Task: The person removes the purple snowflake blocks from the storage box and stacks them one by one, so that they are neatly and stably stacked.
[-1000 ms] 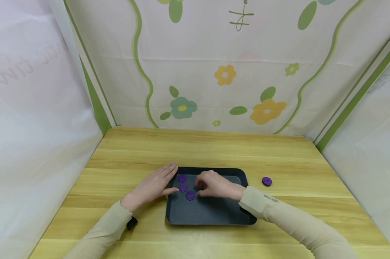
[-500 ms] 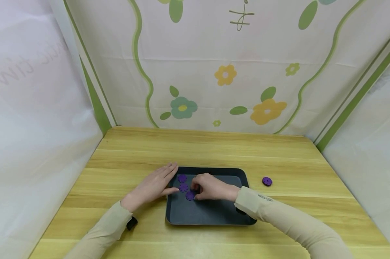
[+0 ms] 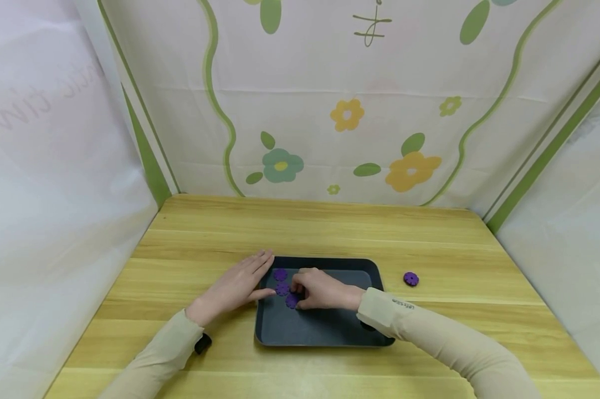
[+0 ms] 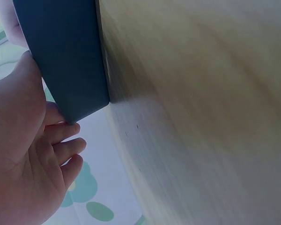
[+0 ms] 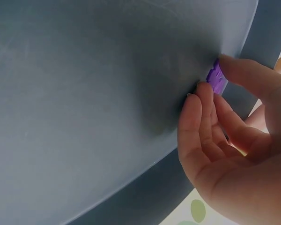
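A dark shallow baking tray [image 3: 324,337] lies on the wooden table. Inside, near its left wall, are three purple notched discs: the far one [image 3: 280,275], the middle one [image 3: 282,289] and the near one [image 3: 291,301]. My right hand [image 3: 323,289] reaches over the tray and pinches the near disc [image 5: 216,78] between thumb and fingertips, partly covering it. My left hand [image 3: 234,284] rests along the tray's left edge with straight fingers. From the left wrist, that hand [image 4: 25,154] touches the outside of the tray wall [image 4: 65,56].
Another purple notched disc [image 3: 411,279] lies on the table [image 3: 449,332], right of the tray. A white curtain [image 3: 300,116] with printed flowers rises behind the table, and similar white sheets stand at both sides.
My right hand has moved slightly left and closed its thumb and fingers onto the near disc. The left hand, the tray and the other discs have stayed in place.
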Tool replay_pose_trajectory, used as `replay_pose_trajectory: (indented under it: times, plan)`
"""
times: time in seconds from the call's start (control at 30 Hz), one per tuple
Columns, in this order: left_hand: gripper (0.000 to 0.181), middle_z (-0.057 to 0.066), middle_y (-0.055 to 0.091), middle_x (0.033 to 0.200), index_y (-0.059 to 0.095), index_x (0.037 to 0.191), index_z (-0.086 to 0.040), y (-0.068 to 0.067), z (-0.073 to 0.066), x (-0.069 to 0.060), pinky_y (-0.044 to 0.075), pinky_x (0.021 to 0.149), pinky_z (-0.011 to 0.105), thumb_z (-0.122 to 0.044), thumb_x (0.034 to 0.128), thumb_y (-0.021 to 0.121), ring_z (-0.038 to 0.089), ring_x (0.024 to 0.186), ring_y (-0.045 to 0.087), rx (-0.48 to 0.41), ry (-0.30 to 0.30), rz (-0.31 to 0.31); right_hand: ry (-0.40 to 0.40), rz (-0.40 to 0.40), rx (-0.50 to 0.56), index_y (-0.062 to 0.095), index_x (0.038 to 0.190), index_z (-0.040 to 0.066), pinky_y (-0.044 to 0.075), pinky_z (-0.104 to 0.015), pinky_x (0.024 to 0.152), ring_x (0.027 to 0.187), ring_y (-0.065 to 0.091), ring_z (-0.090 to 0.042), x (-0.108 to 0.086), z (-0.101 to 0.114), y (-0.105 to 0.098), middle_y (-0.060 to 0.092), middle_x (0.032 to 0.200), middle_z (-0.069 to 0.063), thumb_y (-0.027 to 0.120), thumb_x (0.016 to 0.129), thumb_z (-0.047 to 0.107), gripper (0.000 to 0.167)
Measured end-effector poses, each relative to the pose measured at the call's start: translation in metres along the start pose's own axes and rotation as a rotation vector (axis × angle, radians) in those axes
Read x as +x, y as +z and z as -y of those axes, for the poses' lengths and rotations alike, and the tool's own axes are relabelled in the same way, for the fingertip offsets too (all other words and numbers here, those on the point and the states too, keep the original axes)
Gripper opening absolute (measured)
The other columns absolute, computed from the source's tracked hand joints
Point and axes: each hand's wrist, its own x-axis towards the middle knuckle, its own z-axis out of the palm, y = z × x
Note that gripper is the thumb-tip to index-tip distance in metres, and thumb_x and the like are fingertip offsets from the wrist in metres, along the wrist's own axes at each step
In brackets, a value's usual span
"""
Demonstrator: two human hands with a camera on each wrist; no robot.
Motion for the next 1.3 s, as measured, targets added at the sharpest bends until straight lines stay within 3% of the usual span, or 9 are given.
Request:
replay_pose_trajectory:
  times: [0.27, 0.87, 1.3]
  plan:
    - [0.079, 0.018, 0.041, 0.156, 0.042, 0.149, 0.000, 0.0008, -0.0001, 0.0003, 0.042, 0.114, 0.047, -0.054, 0.0943, 0.058, 0.033, 0.143, 0.044, 0.001, 0.000, -0.004, 0.007, -0.005, -0.016, 0.070, 0.104, 0.008, 0.050, -0.016, 0.068, 0.081, 0.060, -0.011, 0.0014, 0.0016, 0.0013, 0.066, 0.100, -0.005, 0.079, 0.084, 0.018, 0.024]
    - [0.080, 0.017, 0.042, 0.156, 0.041, 0.150, -0.001, -0.0003, -0.0015, 0.0002, 0.042, 0.115, 0.046, -0.054, 0.0937, 0.059, 0.032, 0.143, 0.044, -0.009, -0.005, -0.004, 0.013, 0.009, 0.000, 0.070, 0.102, 0.009, 0.051, -0.016, 0.069, 0.080, 0.061, -0.008, 0.0030, -0.0013, 0.0038, 0.068, 0.096, -0.004, 0.078, 0.084, 0.015, 0.021]
    - [0.080, 0.017, 0.042, 0.156, 0.042, 0.150, 0.000, 0.0003, -0.0010, 0.0009, 0.042, 0.115, 0.046, -0.054, 0.0938, 0.059, 0.032, 0.143, 0.043, -0.010, -0.007, 0.000, 0.005, -0.024, 0.043, 0.071, 0.098, 0.009, 0.052, -0.015, 0.067, 0.078, 0.064, -0.011, -0.0046, -0.0064, -0.0033, 0.072, 0.093, -0.002, 0.078, 0.083, 0.016, 0.018]
